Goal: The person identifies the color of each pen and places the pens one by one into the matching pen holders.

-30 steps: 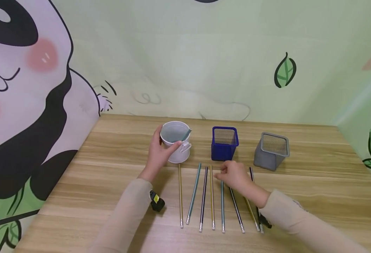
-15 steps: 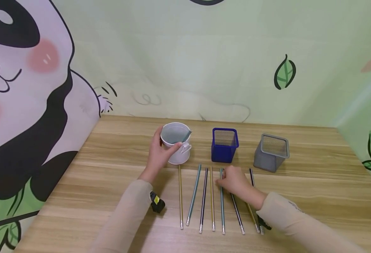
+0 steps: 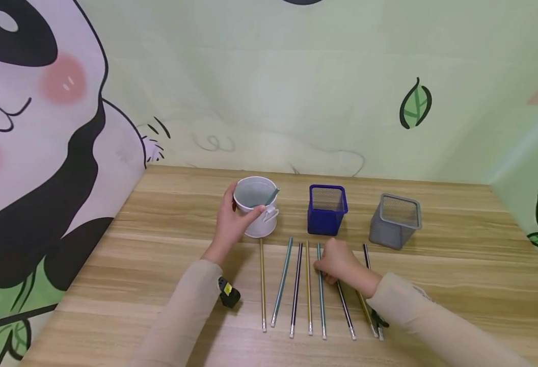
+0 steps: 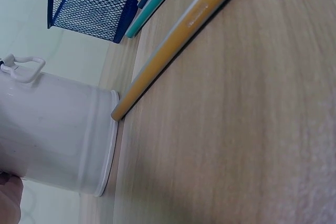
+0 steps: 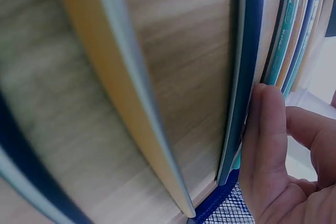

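Note:
In the head view my left hand [image 3: 232, 224] holds a small white pail [image 3: 256, 228] by its side, thumb near the small handle. A teal pencil [image 3: 272, 194] leans inside the pail. My right hand [image 3: 342, 264] is low over the pencil row, pinching a teal pencil [image 3: 322, 311] near its upper end; the pencil lies on the table. In the right wrist view the fingertips [image 5: 272, 92] meet that pencil, and the exact contact is partly hidden. Beside the hand lie a dark pencil [image 3: 346, 311] and a yellow pencil [image 3: 308, 295].
Behind the row stand a blue mesh pencil holder [image 3: 324, 223] and a grey mesh pencil holder [image 3: 388, 233]. Several more pencils, including a yellow pencil [image 3: 263, 290] just before the pail, lie eraser end toward me. A painted wall [image 3: 269, 92] closes off the table's back.
My right hand has come down and slightly toward me onto the teal pencil. That pencil's upper end has shifted a little left. The left hand and pail have stayed put.

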Demonstrator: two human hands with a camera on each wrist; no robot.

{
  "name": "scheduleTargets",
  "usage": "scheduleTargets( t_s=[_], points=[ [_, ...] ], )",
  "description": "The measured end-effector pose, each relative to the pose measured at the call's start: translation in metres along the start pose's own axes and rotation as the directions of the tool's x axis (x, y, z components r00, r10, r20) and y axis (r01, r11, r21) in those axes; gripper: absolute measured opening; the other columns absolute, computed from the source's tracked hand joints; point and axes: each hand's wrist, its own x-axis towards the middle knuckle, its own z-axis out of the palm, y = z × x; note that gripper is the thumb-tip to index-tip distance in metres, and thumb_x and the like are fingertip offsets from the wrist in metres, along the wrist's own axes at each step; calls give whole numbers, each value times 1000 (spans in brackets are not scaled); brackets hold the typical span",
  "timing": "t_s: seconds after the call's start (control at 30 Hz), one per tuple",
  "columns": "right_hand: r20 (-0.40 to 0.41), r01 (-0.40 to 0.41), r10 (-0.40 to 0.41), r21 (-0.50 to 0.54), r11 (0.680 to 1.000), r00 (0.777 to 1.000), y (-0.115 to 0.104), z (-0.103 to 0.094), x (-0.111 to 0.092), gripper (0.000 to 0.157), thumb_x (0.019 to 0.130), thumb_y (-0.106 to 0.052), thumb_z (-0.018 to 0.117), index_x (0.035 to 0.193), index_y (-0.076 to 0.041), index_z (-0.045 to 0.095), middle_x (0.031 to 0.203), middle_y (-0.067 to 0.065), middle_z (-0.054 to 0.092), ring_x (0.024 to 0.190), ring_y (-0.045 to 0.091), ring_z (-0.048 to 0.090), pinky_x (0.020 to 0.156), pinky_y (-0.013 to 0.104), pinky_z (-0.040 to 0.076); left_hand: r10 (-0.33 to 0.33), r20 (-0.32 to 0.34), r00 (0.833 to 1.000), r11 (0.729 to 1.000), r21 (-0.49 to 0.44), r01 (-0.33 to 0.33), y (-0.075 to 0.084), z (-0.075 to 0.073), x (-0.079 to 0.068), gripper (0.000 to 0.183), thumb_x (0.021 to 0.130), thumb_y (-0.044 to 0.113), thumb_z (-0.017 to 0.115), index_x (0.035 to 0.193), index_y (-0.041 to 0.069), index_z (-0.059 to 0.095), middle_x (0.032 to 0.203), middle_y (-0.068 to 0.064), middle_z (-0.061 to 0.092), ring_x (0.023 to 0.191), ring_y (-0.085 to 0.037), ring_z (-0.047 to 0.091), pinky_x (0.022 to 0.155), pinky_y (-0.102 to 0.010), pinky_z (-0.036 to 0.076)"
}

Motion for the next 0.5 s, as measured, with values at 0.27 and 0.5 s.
scheduleTargets(
  t_s=[0.27,0.5],
  points=[
    [15,-43,43,41,998,999,-2,0,4,27,76,-2,64,51,1,58,39,2,53,33,10,54,38,26,50,-3,2,1000,1000,-1,3,1,-1,0,84,75,13,81,142,-1,34,133,-20,49,127,-31,46,111,-40,35],
    [24,-54,52,80,995,998,-3,3,4,29,77,-5,68,51,1,57,40,3,52,32,9,52,37,26,50,3,-2,1000,1000,2,-3,1,-1,0,83,73,12,81,141,-1,35,133,-20,49,124,-31,48,110,-41,37]
  ],
)
